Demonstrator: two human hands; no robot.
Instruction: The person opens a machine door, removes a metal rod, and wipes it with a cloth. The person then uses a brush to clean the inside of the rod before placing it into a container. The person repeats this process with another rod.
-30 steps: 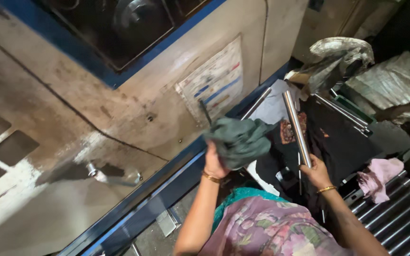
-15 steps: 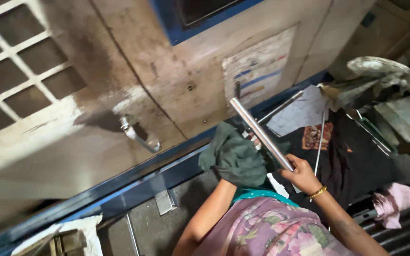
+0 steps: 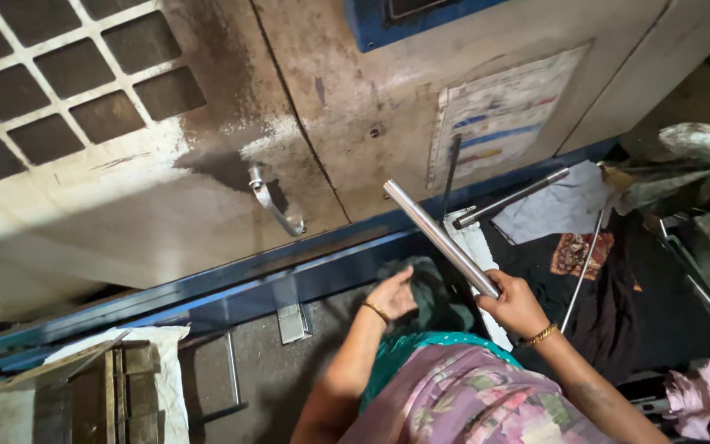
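The person's right hand [image 3: 518, 306] is closed around the lower end of a polished steel rod [image 3: 441, 240], which slants up and to the left from the fist toward the grimy machine door [image 3: 232, 156]. The left hand [image 3: 391, 294] rests on a dark green rag [image 3: 431, 294] bunched just beside the rod's gripped end; its fingers [image 3: 398, 278] curl loosely into the cloth, pressing it rather than clamping it.

The work in hand looks like wiping the rod clean: rod raised clear in one hand, rag gathered in the other, the two near each other but not touching. The next move would call for bringing the cloth around the shaft and drawing it along the length while the right hand keeps the bar steady, and for care with the free tip, which points toward the bent door handle [image 3: 275, 203].

A second, darker rod [image 3: 511, 198] lies on a white cloth [image 3: 564, 207] against the blue rail [image 3: 207, 288], and a thin wire rod [image 3: 583, 265] crosses the black fabric [image 3: 618, 296] to the right.
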